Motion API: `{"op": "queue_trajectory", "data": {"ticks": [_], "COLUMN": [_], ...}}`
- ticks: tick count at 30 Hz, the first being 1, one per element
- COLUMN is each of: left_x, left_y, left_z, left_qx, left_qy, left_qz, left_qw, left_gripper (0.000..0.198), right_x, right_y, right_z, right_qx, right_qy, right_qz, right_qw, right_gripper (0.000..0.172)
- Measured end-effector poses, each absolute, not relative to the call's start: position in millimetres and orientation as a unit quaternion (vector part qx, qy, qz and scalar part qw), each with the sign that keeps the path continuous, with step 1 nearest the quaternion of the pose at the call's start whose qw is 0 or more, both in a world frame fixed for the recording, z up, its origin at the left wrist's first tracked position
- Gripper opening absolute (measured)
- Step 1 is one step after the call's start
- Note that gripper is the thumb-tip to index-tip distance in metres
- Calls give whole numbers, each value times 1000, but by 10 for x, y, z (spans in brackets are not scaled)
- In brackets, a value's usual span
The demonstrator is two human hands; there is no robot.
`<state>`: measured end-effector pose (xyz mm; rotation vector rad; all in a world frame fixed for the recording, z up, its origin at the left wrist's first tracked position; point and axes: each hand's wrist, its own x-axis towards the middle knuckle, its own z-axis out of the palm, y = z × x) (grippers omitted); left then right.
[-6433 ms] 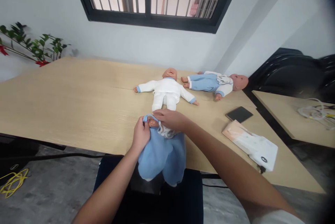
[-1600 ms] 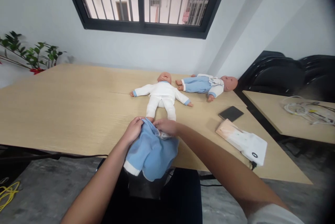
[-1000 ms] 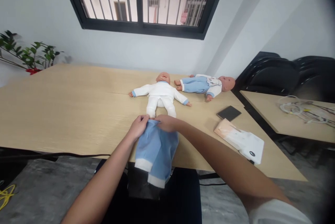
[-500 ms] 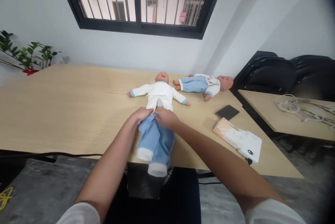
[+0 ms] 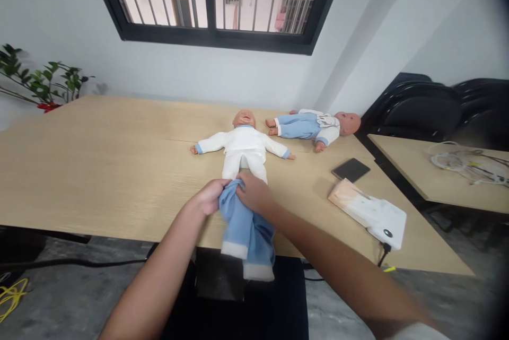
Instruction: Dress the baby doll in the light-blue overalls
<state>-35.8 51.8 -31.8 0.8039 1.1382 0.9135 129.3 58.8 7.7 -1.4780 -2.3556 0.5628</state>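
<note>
A baby doll (image 5: pixel 244 141) in a white top with blue cuffs and white leggings lies on its back, head away from me and arms spread. At its legs, my left hand (image 5: pixel 210 197) grips the waist edge of small blue trousers (image 5: pixel 248 228) with white cuffs. My right hand (image 5: pixel 254 191) pinches the same waistband on the other side. The trouser legs hang toward me over the table's front edge. The doll's feet are hidden behind the hands and cloth, so I cannot tell whether they are inside the waistband.
A second doll (image 5: pixel 312 125) in blue trousers lies back right. A dark phone-like slab (image 5: pixel 351 170) and a white device (image 5: pixel 369 212) with a cable lie on the table (image 5: pixel 99 170) at right. Black chairs (image 5: pixel 421 109) and a side table (image 5: pixel 441 173) with coiled cables (image 5: pixel 469 162) stand beyond.
Both hands have drawn slightly toward me with the trousers, showing more of the doll's white leggings. The trouser legs have swung a little right. Both hands keep their grip.
</note>
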Motion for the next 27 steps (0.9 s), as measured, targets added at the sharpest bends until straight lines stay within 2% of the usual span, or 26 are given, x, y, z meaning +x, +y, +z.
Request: {"op": "queue_trajectory", "data": {"ticks": [3,7,9,11,13,17,21,24,27], "left_x": [-315,-216,-188,-211,-291,-544,-762,-831,-788], "left_y": [379,209,97,-49,-214,-463,-468,-381,-297], "left_z": [-314,-299,-315,-361,-421,-467,-373,-359,-451], "left_qx": [289,256,265,310,394,542,612,665,708], "left_qy": [475,483,526,582,599,521,480,504,551], "left_qz": [369,385,443,500,503,398,341,308,311], "left_qw": [745,744,676,561,483,526,528,457,314], "left_gripper": [34,39,38,41,43,40,20,12,17], "right_x": [1365,1448,1473,1489,1498,1509,1534,1565,1580], "right_y": [380,253,233,216,196,178,212,240,251], "right_z": [43,43,18,-22,-59,-68,-11,25,33], "right_qx": [-505,-491,-490,-500,-514,-512,-501,-480,-470], "right_qy": [-825,-831,-833,-832,-830,-838,-842,-853,-860], "right_qz": [195,205,204,198,185,171,189,203,199], "right_qw": [162,162,156,136,107,78,59,41,23], "right_gripper": [27,25,26,28,29,30,31,31,36]}}
